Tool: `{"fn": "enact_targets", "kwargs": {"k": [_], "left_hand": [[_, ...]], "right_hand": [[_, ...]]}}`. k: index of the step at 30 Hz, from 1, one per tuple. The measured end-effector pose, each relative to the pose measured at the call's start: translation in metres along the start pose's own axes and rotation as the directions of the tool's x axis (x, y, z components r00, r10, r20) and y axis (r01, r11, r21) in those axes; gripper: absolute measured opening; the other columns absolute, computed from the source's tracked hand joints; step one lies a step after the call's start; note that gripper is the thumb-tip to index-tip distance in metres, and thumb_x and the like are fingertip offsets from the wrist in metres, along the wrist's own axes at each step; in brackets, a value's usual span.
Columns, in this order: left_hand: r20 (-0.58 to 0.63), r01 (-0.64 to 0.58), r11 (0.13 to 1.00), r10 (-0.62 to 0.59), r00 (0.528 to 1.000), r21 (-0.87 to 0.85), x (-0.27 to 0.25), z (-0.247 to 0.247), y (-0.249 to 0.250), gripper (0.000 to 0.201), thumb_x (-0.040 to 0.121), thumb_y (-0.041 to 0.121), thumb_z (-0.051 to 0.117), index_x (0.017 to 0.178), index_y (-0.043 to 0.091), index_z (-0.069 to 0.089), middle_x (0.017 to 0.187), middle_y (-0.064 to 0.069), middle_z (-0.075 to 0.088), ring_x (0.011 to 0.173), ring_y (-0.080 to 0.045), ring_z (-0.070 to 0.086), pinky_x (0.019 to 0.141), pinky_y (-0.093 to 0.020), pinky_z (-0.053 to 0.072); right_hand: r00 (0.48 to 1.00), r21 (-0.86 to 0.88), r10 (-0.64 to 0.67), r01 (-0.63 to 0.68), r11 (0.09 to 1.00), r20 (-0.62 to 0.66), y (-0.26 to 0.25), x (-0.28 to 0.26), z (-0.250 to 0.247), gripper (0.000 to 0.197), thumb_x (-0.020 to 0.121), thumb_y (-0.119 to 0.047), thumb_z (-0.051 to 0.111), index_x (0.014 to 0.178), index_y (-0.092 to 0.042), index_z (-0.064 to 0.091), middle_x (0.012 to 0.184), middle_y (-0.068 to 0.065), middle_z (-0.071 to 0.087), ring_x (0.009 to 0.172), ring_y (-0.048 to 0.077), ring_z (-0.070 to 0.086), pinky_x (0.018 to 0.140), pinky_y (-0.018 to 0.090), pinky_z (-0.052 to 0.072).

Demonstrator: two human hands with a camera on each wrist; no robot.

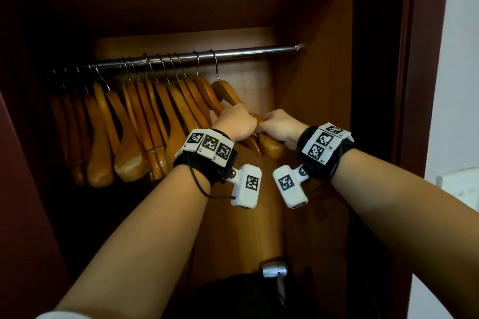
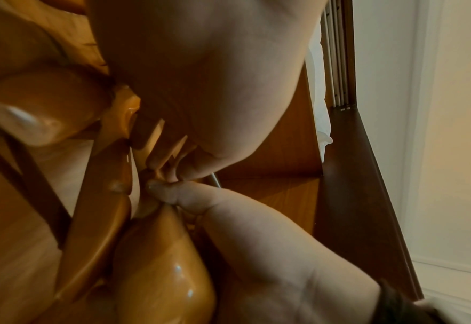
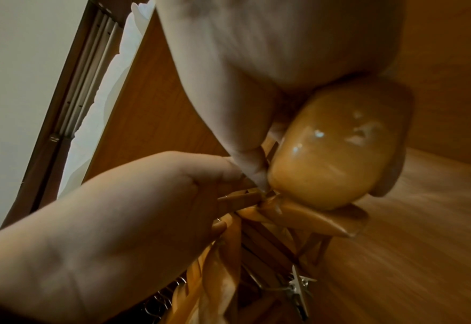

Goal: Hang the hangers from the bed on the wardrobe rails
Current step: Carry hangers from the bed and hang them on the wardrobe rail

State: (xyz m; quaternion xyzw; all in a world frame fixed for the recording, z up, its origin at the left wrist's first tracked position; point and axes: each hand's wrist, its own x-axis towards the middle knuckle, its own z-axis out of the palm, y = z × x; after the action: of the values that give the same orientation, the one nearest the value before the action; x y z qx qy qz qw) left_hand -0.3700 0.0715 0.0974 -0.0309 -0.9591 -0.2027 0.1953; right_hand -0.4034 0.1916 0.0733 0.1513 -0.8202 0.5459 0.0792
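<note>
We face the open wardrobe (image 1: 324,85), where a metal rail (image 1: 233,53) runs across the upper compartment. A row of wooden hangers (image 1: 134,122) hangs from the rail by metal hooks, packed closely along its left and middle portion. The rightmost hanger (image 1: 225,90) hangs with its hook over the rail, just beside the rest of the row.

Our left hand (image 1: 237,122) is curled around the near arm of the rightmost hanger, fingers closed on the wood. Our right hand (image 1: 281,125) grips the same hanger arm directly beside the left, so that the two hands touch. The rounded shoulder end of this hanger (image 3: 336,153) protrudes below the right hand; in the right wrist view it fills the centre, glossy and close to the lens. In the left wrist view, the thumb (image 2: 170,193) of our right hand presses against the wood next to the left fingertips.

Both wrists carry black bands with white marker blocks. Below the rail, at the bottom of the compartment, a silver object (image 1: 274,270) rests on something dark; we cannot identify it.
</note>
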Motion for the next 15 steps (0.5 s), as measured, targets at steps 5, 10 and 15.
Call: {"fn": "enact_targets", "kwargs": {"k": [5, 10, 15], "left_hand": [[0.007, -0.026, 1.000, 0.026, 1.000, 0.008, -0.010, 0.003, 0.001, 0.040, 0.088, 0.019, 0.046, 0.122, 0.031, 0.064, 0.138, -0.004, 0.056, 0.139, -0.032, 0.036, 0.117, -0.059, -0.010], [0.005, -0.067, 0.998, 0.067, 0.998, -0.001, -0.021, 0.005, -0.004, 0.041, 0.092, 0.024, 0.044, 0.129, 0.035, 0.059, 0.138, -0.002, 0.057, 0.141, -0.030, 0.035, 0.118, -0.056, -0.012], [-0.022, -0.124, 0.992, 0.125, 0.992, 0.025, -0.036, 0.005, -0.004, 0.032, 0.097, 0.031, 0.044, 0.124, 0.034, 0.062, 0.134, -0.003, 0.059, 0.137, -0.032, 0.039, 0.119, -0.057, -0.008]], "right_hand": [[0.998, 0.030, -0.054, 0.054, 0.998, -0.018, 0.006, -0.012, 0.002, 0.014, 0.085, -0.015, 0.073, 0.075, -0.010, 0.064, 0.074, 0.009, 0.067, 0.062, 0.018, 0.063, 0.058, 0.027, 0.052], [0.995, 0.100, -0.081, 0.087, 0.991, -0.064, 0.012, -0.027, 0.004, 0.007, 0.088, -0.015, 0.071, 0.088, -0.009, 0.069, 0.083, 0.015, 0.070, 0.065, 0.019, 0.065, 0.064, 0.033, 0.057], [0.995, 0.150, -0.037, 0.051, 0.987, -0.095, 0.019, -0.046, 0.002, 0.028, 0.093, -0.030, 0.069, 0.113, -0.011, 0.065, 0.091, 0.009, 0.071, 0.071, 0.015, 0.067, 0.053, 0.023, 0.054]]}}
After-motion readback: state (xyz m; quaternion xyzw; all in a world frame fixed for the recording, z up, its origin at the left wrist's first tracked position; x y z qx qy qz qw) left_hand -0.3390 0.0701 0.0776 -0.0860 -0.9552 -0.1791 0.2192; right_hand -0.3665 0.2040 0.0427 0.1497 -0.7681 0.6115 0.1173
